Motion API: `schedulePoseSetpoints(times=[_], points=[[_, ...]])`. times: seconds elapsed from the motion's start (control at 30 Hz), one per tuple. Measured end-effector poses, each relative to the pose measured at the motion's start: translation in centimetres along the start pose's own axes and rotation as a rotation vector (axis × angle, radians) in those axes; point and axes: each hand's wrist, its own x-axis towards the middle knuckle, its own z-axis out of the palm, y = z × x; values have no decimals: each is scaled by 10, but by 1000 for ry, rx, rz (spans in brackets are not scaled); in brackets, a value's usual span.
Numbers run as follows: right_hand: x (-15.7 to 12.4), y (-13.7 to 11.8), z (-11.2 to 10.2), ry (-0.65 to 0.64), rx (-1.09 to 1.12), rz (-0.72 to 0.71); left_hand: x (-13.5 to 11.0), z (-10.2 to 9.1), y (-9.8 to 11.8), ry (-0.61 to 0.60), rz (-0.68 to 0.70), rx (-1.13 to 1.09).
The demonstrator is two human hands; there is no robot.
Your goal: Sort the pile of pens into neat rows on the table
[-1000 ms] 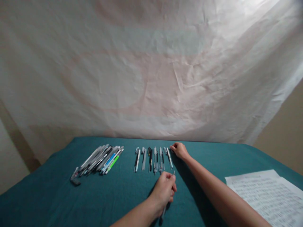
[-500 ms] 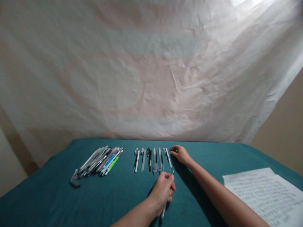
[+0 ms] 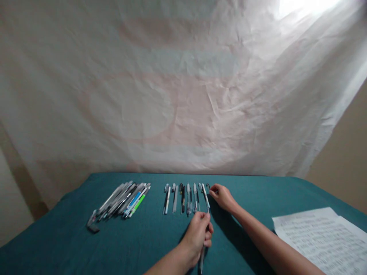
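A table with a teal cloth (image 3: 246, 191) carries a tidy row of pens (image 3: 186, 196) laid side by side near its far edge. My left hand (image 3: 199, 235) is closed round a thin pen (image 3: 203, 258) held upright, just in front of the row. My right hand (image 3: 222, 196) reaches to the right end of the row. Its fingertips are pinched at a small dark piece (image 3: 208, 187) next to the last pen. What that piece is I cannot make out.
A loose bundle of pens (image 3: 123, 198) lies to the left, one of them green and one blue, with a small dark cap (image 3: 93, 228) in front of it. Printed sheets of paper (image 3: 321, 236) lie at the right. A wrinkled white sheet (image 3: 183, 95) hangs behind the table.
My right hand has drawn slightly back toward me along the row's right end. My left hand has tipped its pen more upright. The view has shifted a little upward.
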Motion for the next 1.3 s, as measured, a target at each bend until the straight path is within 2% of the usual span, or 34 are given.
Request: schedulePoseSetpoints(times=[0.17, 0.47, 0.63, 0.8, 0.9, 1.03, 1.23, 1.3], points=[[-28, -17, -1, -96, 30, -74, 0, 0, 0, -2, 7, -23], [-41, -24, 2, -71, 56, -95, 4, -5, -2, -19, 37, -189], [-44, -30, -6, -68, 217, -23, 6, -5, 1, -20, 40, -338], [-54, -52, -17, -328, 581, 122, 6, -4, 1, -54, 77, -368], [-60, -61, -20, -413, 733, 142, 6, -3, 1, -55, 88, -357], [-61, -59, -21, -420, 818, 212, 5, -1, 2, -67, 78, -358], [-56, -51, -22, -355, 810, 250, 4, 0, 2, -42, 45, -308], [-56, -50, -23, -372, 816, 261, 4, 1, 0, -43, 35, -310]])
